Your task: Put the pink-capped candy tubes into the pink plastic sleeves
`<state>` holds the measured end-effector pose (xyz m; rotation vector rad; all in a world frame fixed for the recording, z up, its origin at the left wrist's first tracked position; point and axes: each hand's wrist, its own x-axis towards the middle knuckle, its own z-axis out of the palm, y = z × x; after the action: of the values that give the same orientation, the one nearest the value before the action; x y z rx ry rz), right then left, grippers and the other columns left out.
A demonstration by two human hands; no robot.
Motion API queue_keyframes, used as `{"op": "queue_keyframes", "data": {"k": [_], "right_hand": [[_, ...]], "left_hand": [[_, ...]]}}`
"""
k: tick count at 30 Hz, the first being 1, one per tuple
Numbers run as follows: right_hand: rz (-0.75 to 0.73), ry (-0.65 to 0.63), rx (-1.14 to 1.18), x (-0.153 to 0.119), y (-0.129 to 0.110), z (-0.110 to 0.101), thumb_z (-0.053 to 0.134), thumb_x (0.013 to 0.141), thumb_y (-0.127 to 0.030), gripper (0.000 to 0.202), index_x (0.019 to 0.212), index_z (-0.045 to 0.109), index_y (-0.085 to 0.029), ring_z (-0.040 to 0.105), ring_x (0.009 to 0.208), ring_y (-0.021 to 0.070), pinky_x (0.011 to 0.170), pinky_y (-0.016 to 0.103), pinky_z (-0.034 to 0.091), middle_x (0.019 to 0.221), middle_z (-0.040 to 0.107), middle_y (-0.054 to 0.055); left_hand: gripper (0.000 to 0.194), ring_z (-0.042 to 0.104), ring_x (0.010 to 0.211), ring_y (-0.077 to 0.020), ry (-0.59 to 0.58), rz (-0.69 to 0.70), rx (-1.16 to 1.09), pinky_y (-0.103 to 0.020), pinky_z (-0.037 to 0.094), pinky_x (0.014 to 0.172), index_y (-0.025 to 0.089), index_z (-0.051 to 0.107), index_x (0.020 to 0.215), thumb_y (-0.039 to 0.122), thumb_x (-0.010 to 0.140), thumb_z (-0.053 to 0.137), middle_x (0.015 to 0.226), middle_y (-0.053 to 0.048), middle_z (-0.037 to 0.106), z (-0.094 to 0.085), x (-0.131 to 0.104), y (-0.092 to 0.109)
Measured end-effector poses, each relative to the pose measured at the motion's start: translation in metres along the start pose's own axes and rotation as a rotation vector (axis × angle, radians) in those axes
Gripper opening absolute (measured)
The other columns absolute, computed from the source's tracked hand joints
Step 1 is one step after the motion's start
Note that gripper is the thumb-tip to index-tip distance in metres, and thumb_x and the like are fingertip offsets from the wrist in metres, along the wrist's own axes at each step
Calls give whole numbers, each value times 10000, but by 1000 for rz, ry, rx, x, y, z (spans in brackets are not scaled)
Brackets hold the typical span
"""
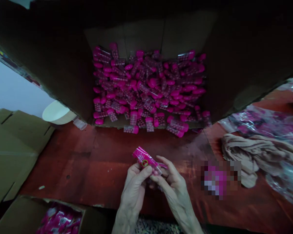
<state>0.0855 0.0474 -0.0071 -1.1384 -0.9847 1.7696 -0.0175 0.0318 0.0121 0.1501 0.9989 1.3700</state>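
Pink printed packet (146,158), one, its clear end showing pink balls: lifted over the table (80,169), in front of the large carton, tilted with its printed end up and to your left. Your left hand (134,187): closed on it, thumb laid along its near face, fingers curled behind and mostly hidden. Your right hand (174,183): closed about the clear end, thumb against it, index finger arched over the top, the other fingertips masked by packet and thumb; the exact contact there cannot be made out. Your wrists: apart, forearms rising from the bottom edge, which cuts both off. Large carton (68,71): open towards you, side walls dark, upper parts lost in shadow. Pink-capped tubes (148,87): heaped inside, overlapping too closely to count, several jutting over its front edge. To your right: a pixelated patch of pink (215,178), unreadable; a beige cloth (246,146), rumpled; clear bags with pink contents, cut by the frame. Lower left: a small open box (21,213), partly cut off, holding glossy pink packets (61,221).
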Motion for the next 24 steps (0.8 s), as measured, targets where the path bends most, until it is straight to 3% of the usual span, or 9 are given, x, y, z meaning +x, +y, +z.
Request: {"op": "queue_keyframes", "data": {"k": [8, 13, 17, 21, 24], "right_hand": [[45, -58, 121, 2, -5, -2, 693, 621, -139, 382, 995, 641, -196, 531, 312, 74, 325, 154, 455, 537, 624, -46], [70, -21, 133, 1, 0, -6, 726, 555, -155, 353, 906, 690, -170, 542, 328, 109, 268, 181, 454, 499, 624, -18], [93, -13, 61, 1, 1, -5, 721, 566, -182, 379, 943, 685, -160, 520, 331, 93, 275, 183, 446, 526, 635, -10], [52, -64, -86, 0, -7, -12, 703, 599, -184, 483, 1076, 626, -172, 496, 364, 81, 351, 193, 448, 513, 601, -47], [-87, 74, -257, -1, -14, -30, 691, 640, -239, 491, 1115, 591, -165, 505, 413, 91, 433, 218, 460, 524, 581, -52]], "left_hand": [[146, 462, 408, -79, -142, -65, 92, -212, 376, 375, 89, 649, 779, 179, 666, 670, 598, -38, 611, -1, -5, 0], [158, 451, 419, -83, -154, -97, 15, -221, 418, 385, 108, 654, 747, 165, 610, 707, 536, -13, 584, 0, -8, 1], [142, 466, 424, -97, -167, -110, 37, -244, 427, 399, 102, 659, 737, 197, 635, 689, 552, -21, 584, -1, -8, -1], [164, 596, 630, -148, -25, -86, 33, -274, 490, 609, 114, 673, 779, 161, 625, 707, 707, -63, 664, -8, -12, 1], [157, 627, 769, -201, 167, 2, 7, -344, 485, 760, 128, 676, 740, 179, 600, 726, 764, -81, 689, -33, -20, 14]]}}
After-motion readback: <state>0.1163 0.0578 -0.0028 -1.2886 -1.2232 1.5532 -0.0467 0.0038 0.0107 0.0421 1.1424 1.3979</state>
